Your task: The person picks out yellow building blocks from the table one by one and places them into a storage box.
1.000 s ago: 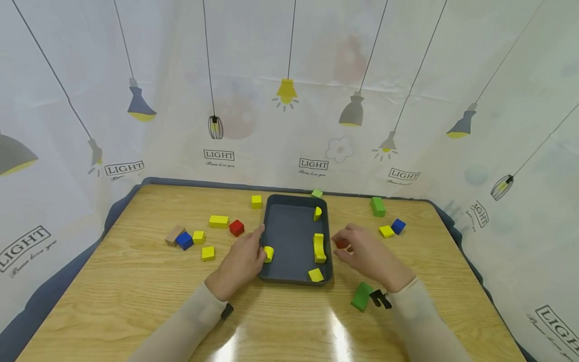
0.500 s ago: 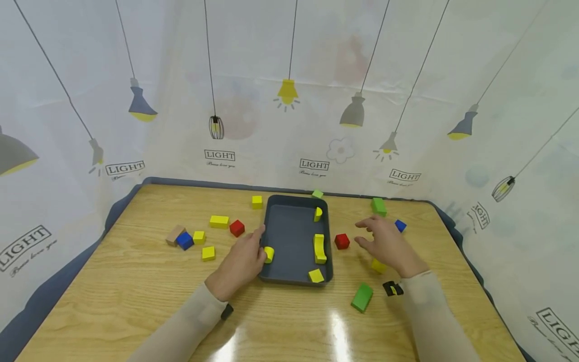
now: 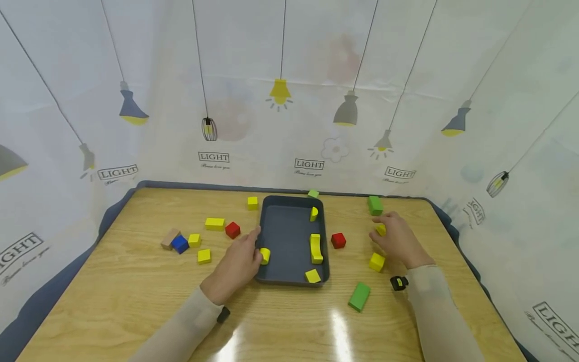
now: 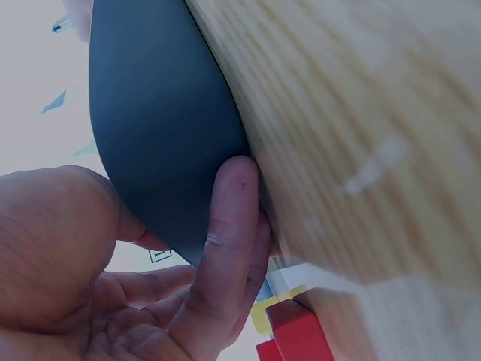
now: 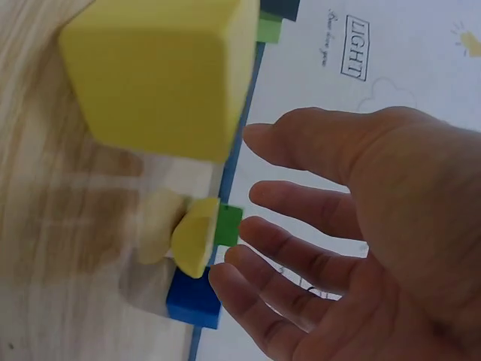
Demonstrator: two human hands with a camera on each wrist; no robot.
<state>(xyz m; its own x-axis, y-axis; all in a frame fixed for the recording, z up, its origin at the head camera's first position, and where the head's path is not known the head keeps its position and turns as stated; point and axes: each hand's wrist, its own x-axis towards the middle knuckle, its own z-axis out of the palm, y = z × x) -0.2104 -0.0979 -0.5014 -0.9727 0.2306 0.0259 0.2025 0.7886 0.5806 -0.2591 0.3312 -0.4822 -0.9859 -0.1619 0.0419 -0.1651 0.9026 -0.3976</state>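
Observation:
My left hand grips the left wall of a dark grey tray, thumb at the rim and fingers against its outer side. Inside the tray lie several yellow blocks, including a yellow arch-shaped block and a square one. My right hand hovers to the right of the tray with its fingers spread loosely. Nothing is between them. Just past the fingertips is a yellow half-round block, next to a blue block. A yellow cube stands nearer to me, below the hand.
Between tray and right hand sits a red cube. Green blocks lie near the front and at the back right. Left of the tray are several yellow blocks, a red cube, a blue cube and a plain wooden block.
My right hand has left the red cube and moved right, to the yellow half-round block. The yellow cube it covered now shows. My left hand stays at the tray.

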